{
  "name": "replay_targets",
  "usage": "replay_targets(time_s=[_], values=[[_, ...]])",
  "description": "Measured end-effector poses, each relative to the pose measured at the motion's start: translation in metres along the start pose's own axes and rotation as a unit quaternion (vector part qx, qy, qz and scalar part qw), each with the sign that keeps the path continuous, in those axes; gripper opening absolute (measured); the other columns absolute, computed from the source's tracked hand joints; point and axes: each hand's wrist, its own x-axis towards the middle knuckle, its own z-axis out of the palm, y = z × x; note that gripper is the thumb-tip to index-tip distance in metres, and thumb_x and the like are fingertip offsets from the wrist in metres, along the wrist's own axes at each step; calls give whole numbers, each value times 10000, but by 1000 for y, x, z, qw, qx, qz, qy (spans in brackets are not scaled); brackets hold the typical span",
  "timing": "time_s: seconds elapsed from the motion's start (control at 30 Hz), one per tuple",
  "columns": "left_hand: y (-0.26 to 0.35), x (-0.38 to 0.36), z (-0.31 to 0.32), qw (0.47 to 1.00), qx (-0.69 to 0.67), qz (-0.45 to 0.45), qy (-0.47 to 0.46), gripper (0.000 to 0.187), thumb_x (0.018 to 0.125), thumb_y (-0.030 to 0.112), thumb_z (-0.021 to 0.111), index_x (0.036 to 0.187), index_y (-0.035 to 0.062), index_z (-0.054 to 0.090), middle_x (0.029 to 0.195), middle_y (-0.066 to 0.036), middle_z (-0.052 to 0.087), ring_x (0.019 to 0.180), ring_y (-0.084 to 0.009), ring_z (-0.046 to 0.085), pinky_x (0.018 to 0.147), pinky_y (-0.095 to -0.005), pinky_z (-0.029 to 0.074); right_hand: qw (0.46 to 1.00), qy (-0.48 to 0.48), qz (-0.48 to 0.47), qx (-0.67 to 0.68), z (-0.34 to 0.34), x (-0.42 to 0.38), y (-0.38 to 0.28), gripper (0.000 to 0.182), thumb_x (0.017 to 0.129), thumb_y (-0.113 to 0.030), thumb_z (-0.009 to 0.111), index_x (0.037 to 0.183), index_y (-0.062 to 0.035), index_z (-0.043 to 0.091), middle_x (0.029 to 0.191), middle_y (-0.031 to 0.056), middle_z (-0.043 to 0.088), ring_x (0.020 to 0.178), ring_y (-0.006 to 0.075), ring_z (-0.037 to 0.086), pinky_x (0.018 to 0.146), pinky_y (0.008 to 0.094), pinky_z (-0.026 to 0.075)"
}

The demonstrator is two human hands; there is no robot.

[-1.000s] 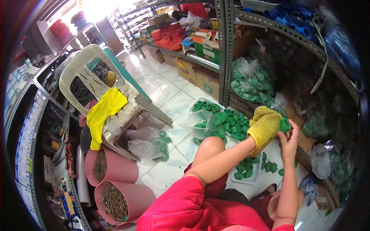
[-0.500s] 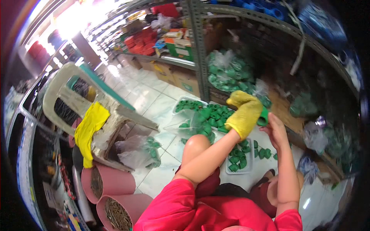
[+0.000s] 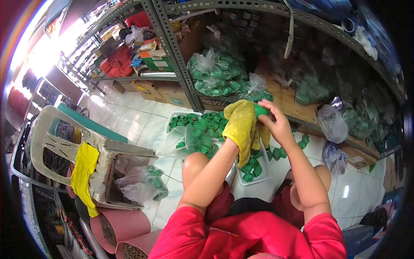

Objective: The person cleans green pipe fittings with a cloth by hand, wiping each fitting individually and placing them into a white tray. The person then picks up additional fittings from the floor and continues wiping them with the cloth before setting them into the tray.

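Note:
A yellow cloth [image 3: 239, 125] covers my left hand [image 3: 233, 146], so its fingers are hidden; one end hangs below. The cloth presses against a green plastic pipe fitting [image 3: 261, 111] in front of me. From the other side, my right hand [image 3: 278, 124] closes its bare fingers around that fitting. Below my hands a white tray [image 3: 264, 176] on the floor contains several green elbow fittings [image 3: 252, 169]. More green fittings [image 3: 211, 123] lie heaped beyond my left wrist, beside a clear plastic bag [image 3: 185, 142]. Loose fittings [image 3: 279, 153] sit on the tiles under my right hand.
At the left, a plastic chair [image 3: 114, 157] carries a yellow cloth [image 3: 85, 172]. Pink bins [image 3: 125, 226] stand near it, and a bag of fittings [image 3: 144, 183] lies on the floor. Metal shelving [image 3: 168, 47] ahead holds bagged green fittings [image 3: 215, 77], boxes and red parts.
The view has swung to the right. My right hand has come onto the green fitting, its fingers now closed around it. The yellow cloth on my left hand has shifted, and an end hangs down.

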Motion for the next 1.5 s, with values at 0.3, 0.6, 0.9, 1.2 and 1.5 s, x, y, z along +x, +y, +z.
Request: replay_targets(time_s=[0.3,0.6,0.9,1.2,1.5], values=[[-5,1,-3,702,669,187,-156,210,824,134,470,1003,45,537,941,-106,564,854,-226,541,702,-307,437,860,-108,343,361,-13,3,19,536,858,-448,482,1162,-8,443,956,111,573,715,144,583,614,247,489],[29,-8,21,958,-185,-220,-24,196,892,209,434,1009,78,521,918,-26,552,821,-135,540,686,-269,459,997,-33,-69,23,7,-6,7,421,805,-57,579,1182,-61,393,1248,104,444,1133,209,446,940,330,352],[-2,-2,-9,900,409,122,-89,191,879,189,457,976,50,545,888,-55,559,787,-140,535,624,-272,430,823,-167,340,423,-20,2,22,479,873,-444,451,1117,-33,486,918,40,581,737,108,579,634,222,462],[0,8,-7,992,111,-9,-52,240,896,191,437,1098,73,493,1012,-64,533,880,-164,529,740,-269,450,997,-40,-21,-55,2,-6,15,476,750,-40,609,1181,-99,416,1152,96,503,1067,217,495,870,315,396],[-6,3,-7,808,531,235,-103,191,823,160,485,970,59,552,919,-87,573,838,-206,554,736,-312,448,849,22,367,380,12,0,26,430,851,-384,528,1121,-52,483,1095,124,519,1028,200,516,859,281,415]])
